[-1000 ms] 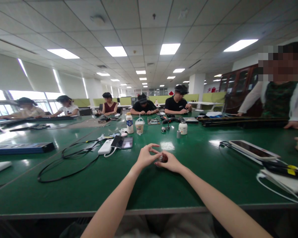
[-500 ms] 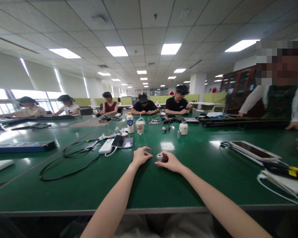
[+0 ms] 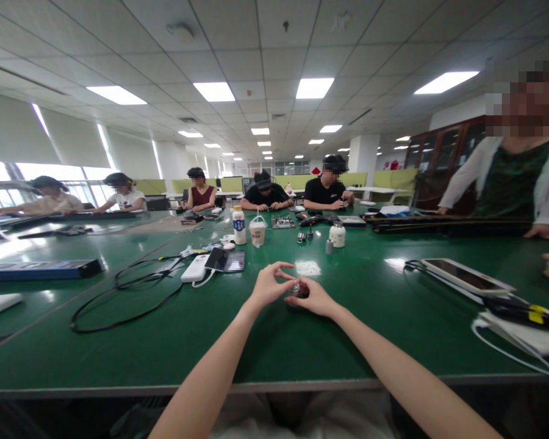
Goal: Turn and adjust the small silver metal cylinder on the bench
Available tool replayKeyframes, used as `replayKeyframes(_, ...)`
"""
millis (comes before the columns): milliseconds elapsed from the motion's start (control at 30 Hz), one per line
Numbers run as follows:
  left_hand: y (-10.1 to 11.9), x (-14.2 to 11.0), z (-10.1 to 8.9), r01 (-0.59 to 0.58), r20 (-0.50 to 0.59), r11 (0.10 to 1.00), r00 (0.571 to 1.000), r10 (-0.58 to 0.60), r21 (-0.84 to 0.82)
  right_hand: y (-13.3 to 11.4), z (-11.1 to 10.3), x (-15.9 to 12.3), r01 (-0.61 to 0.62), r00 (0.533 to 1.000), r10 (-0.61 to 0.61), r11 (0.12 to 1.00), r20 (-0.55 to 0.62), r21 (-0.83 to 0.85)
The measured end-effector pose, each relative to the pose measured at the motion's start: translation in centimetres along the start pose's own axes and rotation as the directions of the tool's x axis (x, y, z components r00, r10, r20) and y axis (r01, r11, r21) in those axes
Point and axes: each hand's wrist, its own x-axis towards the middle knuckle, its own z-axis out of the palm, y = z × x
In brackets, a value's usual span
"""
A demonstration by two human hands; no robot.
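My right hand (image 3: pixel 315 297) is closed around a small silver metal cylinder (image 3: pixel 294 292) that stands on the green table. Its thumb lies along the near side and the fingers curl behind. My left hand (image 3: pixel 272 285) reaches over from the left, its fingertips at the cylinder's top edge and one finger raised above it. Between them the hands cover most of the part, so its top is hard to make out. Farther off stand a small grey cylinder (image 3: pixel 329 246) and a white jar (image 3: pixel 337 235), with small metal parts (image 3: pixel 302 237) to their left.
A bottle (image 3: pixel 239 227) and a lidded cup (image 3: pixel 257 231) stand ahead. To the left lie a white power bank (image 3: pixel 195 269), a phone (image 3: pixel 226 260) and a looped black cable (image 3: pixel 94 330). Another phone (image 3: pixel 466 275) lies at right. Several people sit or stand around the table.
My left hand has moved right and slightly up, from beside the metal cylinder to its top. My right hand keeps hold in nearly the same place. The person at right stands more upright.
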Motion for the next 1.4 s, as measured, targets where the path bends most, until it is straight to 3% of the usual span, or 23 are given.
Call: replayKeyframes(1400, -0.32, -0.31, 0.27, 0.036, 0.036, 0.999, 0.999, -0.035, -0.017, -0.17, -0.26, 0.25, 0.021, 0.998, -0.016, 0.996, 0.053, -0.09)
